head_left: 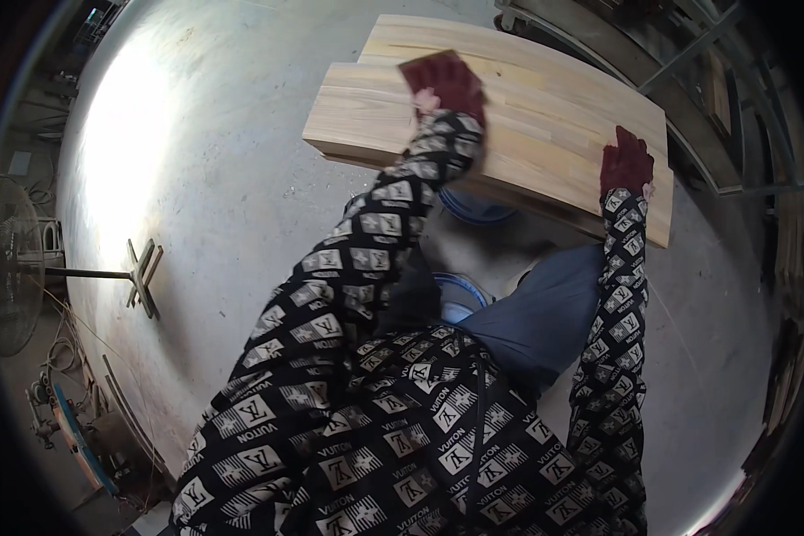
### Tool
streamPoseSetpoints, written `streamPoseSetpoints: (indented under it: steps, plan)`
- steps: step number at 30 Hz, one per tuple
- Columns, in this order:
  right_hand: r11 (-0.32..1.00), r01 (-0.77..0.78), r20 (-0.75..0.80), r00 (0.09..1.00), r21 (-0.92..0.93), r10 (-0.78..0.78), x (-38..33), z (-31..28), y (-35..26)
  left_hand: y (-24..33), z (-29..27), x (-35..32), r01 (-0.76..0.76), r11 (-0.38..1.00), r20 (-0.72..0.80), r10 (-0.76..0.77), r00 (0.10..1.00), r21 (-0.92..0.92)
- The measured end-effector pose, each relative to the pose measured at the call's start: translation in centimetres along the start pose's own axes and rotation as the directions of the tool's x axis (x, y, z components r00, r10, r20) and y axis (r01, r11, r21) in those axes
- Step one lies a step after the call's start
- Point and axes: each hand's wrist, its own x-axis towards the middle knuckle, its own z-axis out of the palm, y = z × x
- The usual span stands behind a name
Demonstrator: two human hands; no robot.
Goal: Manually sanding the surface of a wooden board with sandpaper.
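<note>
The top wooden panel [509, 134] is lying flat on a second wooden panel [438, 45] of the same pale, finger-jointed kind, the pair stacked a little offset and raised above the concrete floor [205, 196], and both gloved hands are working on that top one. The left hand [451, 85] in its dark red glove is pressing down near the far left end, a reddish pad [424, 67], sandpaper by the look of it, tucked under the fingers, so that grip is closing on the pad against the wood. The right hand [627, 165] is sitting at the near edge toward the right end, fingers curling over the edge, clasping the panel itself. By my reckoning this is a stiff, fairly heavy slab: broad, thick, not going to flex, and smooth enough on the face to slide over the one beneath if pushed sideways. The long edges are looking like the sensible places to take hold, one hand toward each end, since the flat face is offering nothing to hook onto. Just below the panels a blue ring-shaped thing [460, 290] is peeking out beside the person's knee; what it is I cannot tell. Further out, a metal stand with a crossed foot [138, 277] is resting on the floor at left, with a fan [9, 268] at the far left rim and metal racking [688, 71] along the right
</note>
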Motion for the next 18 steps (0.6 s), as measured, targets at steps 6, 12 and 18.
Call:
streamPoseSetpoints:
  steps: [6,12,18]
  plan:
    - [0.999,0.02,0.019,1.0,0.038,-0.02,0.0,0.3,0.2,12.0,-1.9,-7.6,-0.497,0.767,-0.024,0.535,0.845,-0.407]
    - [0.998,0.026,-0.001,1.0,0.061,-0.026,-0.2,0.3,0.2,-3.8,-3.5,-7.0,-0.406,0.883,-0.212,0.361,0.908,-0.236]
    - [0.999,-0.029,0.022,0.999,0.043,0.028,-0.2,0.0,0.1,-13.4,-3.8,-6.0,0.116,0.991,-0.285,-0.13,0.95,-0.066]
